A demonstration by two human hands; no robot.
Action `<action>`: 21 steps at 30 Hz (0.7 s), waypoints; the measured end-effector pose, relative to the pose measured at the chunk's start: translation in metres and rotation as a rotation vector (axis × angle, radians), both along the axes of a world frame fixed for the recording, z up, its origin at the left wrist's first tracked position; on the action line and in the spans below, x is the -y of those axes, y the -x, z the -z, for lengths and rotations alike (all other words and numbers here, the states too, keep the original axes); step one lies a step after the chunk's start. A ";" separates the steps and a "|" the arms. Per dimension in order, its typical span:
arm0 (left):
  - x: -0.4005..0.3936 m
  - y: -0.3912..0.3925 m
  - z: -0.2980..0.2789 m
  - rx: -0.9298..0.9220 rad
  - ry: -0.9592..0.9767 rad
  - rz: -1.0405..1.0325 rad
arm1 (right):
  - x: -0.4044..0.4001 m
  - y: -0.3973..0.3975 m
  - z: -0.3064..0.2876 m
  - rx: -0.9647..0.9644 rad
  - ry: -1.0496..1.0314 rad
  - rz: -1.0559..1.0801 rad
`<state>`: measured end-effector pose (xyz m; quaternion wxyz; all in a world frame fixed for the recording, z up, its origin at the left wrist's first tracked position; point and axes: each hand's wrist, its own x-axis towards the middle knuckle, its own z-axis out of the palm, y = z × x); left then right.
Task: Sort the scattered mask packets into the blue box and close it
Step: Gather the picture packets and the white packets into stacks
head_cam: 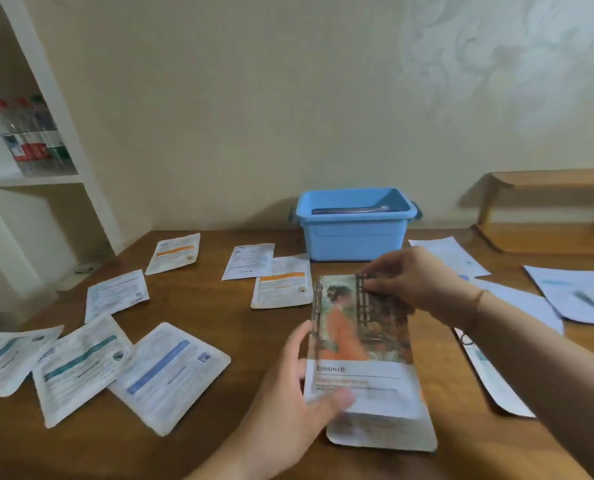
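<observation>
Two-handed grip on a stack of mask packets (363,344), near the front of the bench (219,306).

The left hand (288,403) holds the stack's near left edge, thumb on top; the right hand (413,285) pinches its far top corner with curled fingers. Just beyond the right hand stands the blue box (354,233), lid off, with dark flat packets lying inside, only their top edges visible. Left of the grip, loose white packets (167,372) lie scattered, some overlapping; more pale packets (572,292) lie to the right, blurred and partly hidden behind the right forearm. Far left, blurred bottles (32,136) stand on a shelf.
</observation>
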<state>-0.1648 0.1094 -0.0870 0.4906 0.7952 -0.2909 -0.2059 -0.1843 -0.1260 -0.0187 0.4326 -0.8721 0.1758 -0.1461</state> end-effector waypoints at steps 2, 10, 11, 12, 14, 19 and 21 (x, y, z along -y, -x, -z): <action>0.004 0.011 -0.001 0.059 -0.155 0.023 | 0.010 0.006 0.019 -0.096 -0.012 -0.018; 0.004 0.025 0.009 0.483 -0.572 0.153 | 0.017 0.013 0.053 -0.221 0.142 -0.032; 0.003 0.024 0.011 0.552 -0.603 0.169 | 0.017 0.012 0.055 -0.217 0.193 -0.029; 0.003 0.022 0.012 0.604 -0.632 0.178 | 0.016 0.012 0.056 -0.218 0.243 -0.033; 0.003 0.020 0.013 0.658 -0.661 0.185 | 0.015 0.012 0.059 -0.223 0.333 -0.046; 0.005 0.018 0.012 0.654 -0.619 0.194 | 0.013 0.012 0.064 -0.255 0.383 -0.103; 0.005 0.016 0.013 0.646 -0.601 0.216 | 0.013 0.010 0.065 -0.257 0.392 -0.091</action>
